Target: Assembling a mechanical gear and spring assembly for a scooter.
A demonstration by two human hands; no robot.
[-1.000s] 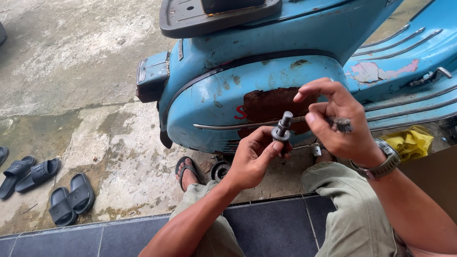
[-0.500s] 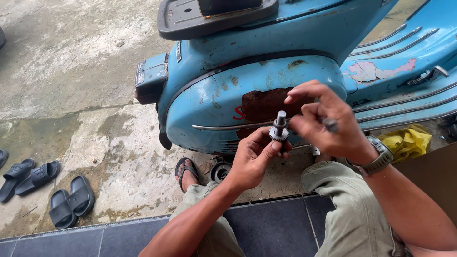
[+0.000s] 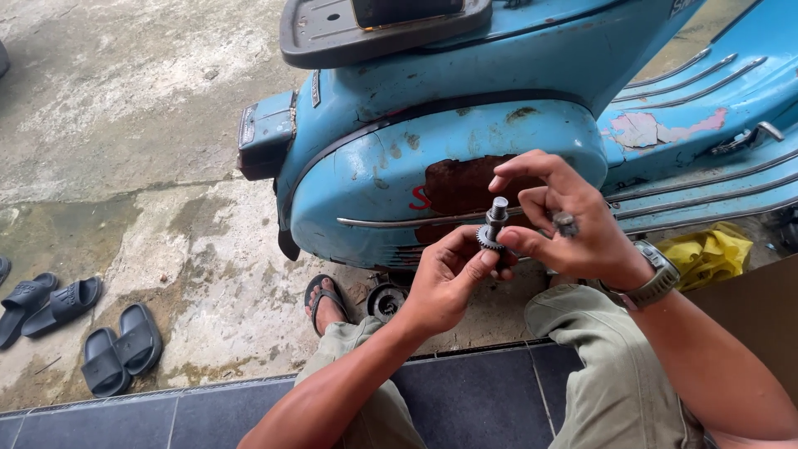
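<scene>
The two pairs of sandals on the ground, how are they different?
The near pair of slides lies closer to the dark tiled step, side by side with toes pointing up the picture. The far pair of slides lies nearer the left edge, slanted, one partly overlapping the other. Both pairs are dark, open-toed, empty, and rest on the stained concrete.

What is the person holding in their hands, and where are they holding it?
The left hand pinches a small metal gear shaft at its toothed wheel. The right hand touches its top and holds a small metal piece.
</scene>
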